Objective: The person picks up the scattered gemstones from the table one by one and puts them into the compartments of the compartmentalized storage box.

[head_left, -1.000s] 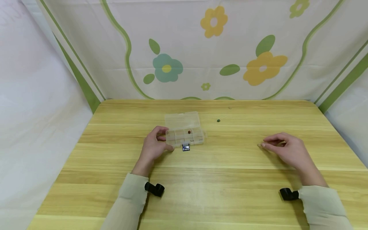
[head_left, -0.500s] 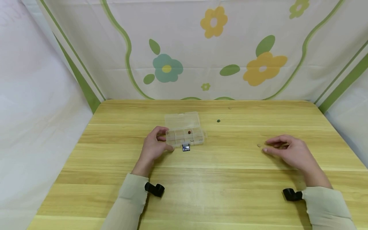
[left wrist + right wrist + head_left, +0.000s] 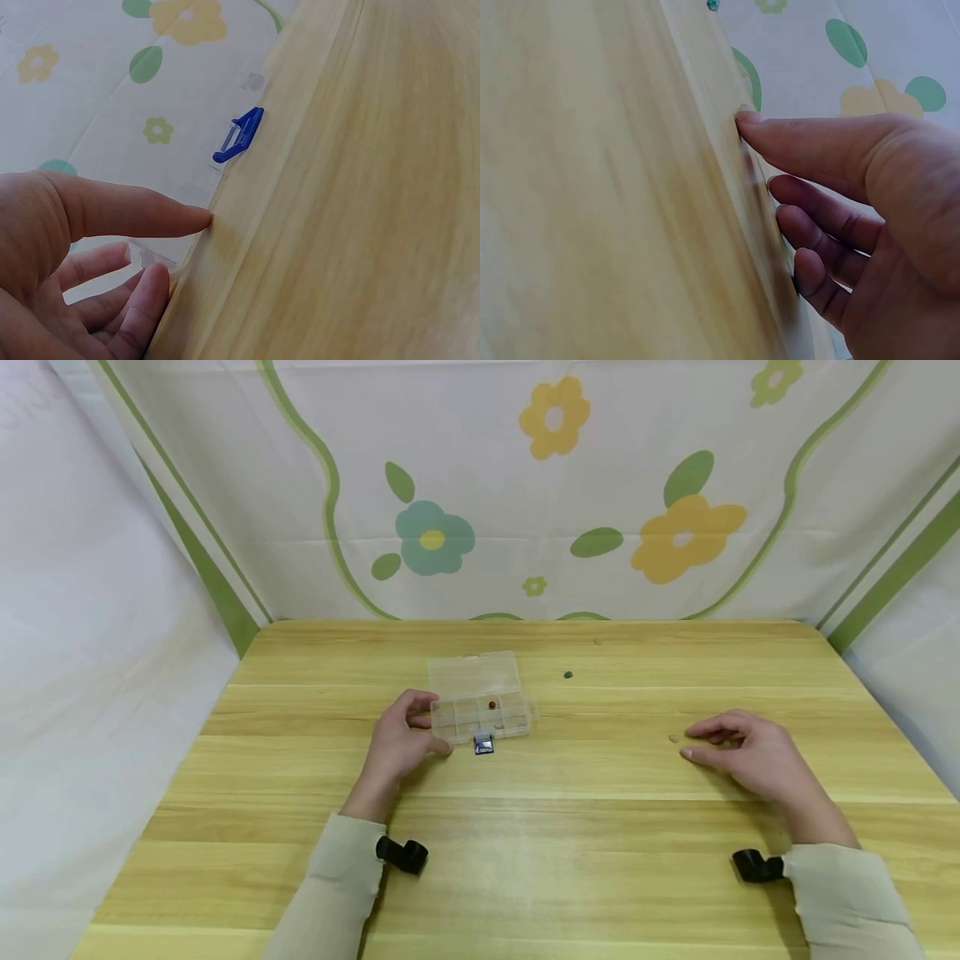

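In the head view, a clear plastic compartment box (image 3: 468, 718) lies with its lid (image 3: 474, 674) folded back and its blue latch (image 3: 483, 745) hanging at the front. My left hand (image 3: 401, 735) holds the box's left end, thumb at the front edge, other fingers at the side. A red-brown bead (image 3: 492, 705) sits in a back compartment; small clear pieces show in the front ones. On the right, a tiny pale, see-through piece (image 3: 673, 738) lies on the table just left of my right hand (image 3: 750, 752). Its thumb and fingers are bent and apart, with nothing visible between them.
Behind the box's right side, a dark green bead (image 3: 567, 675) lies on the wooden table (image 3: 570, 860). Another tiny clear piece (image 3: 597, 642) is near the back edge. A flowered cloth (image 3: 525, 485) hangs behind the table.
My right hand's fingertips were at the tiny pale piece, then drew back to the right, leaving it on the table. Now they are slightly further left again. The left hand stays on the box.
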Demonstrator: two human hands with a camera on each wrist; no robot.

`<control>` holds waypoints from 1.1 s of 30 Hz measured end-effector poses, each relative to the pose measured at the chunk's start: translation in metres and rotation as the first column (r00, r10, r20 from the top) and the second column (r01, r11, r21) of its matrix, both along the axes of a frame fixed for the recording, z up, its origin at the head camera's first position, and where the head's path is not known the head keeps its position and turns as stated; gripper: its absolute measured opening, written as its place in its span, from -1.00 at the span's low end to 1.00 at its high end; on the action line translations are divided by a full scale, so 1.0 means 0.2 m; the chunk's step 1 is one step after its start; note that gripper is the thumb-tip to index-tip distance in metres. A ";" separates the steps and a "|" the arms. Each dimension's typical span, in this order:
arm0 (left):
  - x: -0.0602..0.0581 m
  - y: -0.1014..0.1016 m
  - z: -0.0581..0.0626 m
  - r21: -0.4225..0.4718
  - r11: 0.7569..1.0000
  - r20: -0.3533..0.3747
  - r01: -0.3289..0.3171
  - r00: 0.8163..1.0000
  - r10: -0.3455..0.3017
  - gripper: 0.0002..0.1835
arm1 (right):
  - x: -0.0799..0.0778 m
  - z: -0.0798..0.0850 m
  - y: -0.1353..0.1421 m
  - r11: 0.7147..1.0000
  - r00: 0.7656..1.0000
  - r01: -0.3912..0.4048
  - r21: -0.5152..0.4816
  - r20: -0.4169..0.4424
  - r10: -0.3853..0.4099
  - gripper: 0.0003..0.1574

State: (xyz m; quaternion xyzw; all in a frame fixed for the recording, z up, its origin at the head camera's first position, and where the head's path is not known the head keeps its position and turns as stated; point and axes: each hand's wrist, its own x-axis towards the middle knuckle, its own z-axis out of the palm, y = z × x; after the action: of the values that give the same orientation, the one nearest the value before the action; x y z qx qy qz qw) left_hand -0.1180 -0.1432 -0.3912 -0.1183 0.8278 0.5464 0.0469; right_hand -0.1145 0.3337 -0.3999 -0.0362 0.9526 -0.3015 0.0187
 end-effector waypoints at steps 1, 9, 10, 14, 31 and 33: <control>0.00 0.00 0.00 -0.002 1.000 0.000 0.000 1.000 0.000 -0.19 | 0.00 0.00 0.00 1.000 1.000 -0.001 0.001 0.000 0.001 -0.54; 0.00 0.00 0.00 -0.013 1.000 -0.003 0.003 1.000 -0.003 -0.19 | 0.00 0.00 -0.03 1.000 1.000 -0.005 0.005 -0.022 0.005 -0.58; 0.00 0.00 0.00 -0.011 1.000 -0.003 0.002 1.000 -0.002 -0.19 | -0.01 0.00 -0.04 1.000 1.000 -0.006 0.003 -0.027 0.006 -0.58; 0.00 0.00 -0.01 -0.013 1.000 -0.007 0.002 1.000 -0.002 -0.19 | -0.01 0.00 -0.06 1.000 0.999 0.000 -0.012 -0.039 -0.001 -0.60; 0.00 0.00 0.00 0.002 1.000 -0.007 -0.002 1.000 0.002 -0.19 | -0.02 -0.01 -0.09 1.000 0.998 0.006 -0.026 -0.066 -0.008 -0.74; 0.00 0.00 0.00 0.002 1.000 -0.007 -0.003 1.000 0.003 -0.19 | -0.02 -0.01 -0.09 1.000 0.998 0.005 -0.025 -0.069 -0.007 -0.75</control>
State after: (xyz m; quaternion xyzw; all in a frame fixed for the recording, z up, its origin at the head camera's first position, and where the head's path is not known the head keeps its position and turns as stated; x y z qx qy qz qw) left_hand -0.1181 -0.1437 -0.3920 -0.1174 0.8273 0.5476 0.0433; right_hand -0.1182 0.3153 -0.4025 -0.0439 0.9490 -0.3117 -0.0155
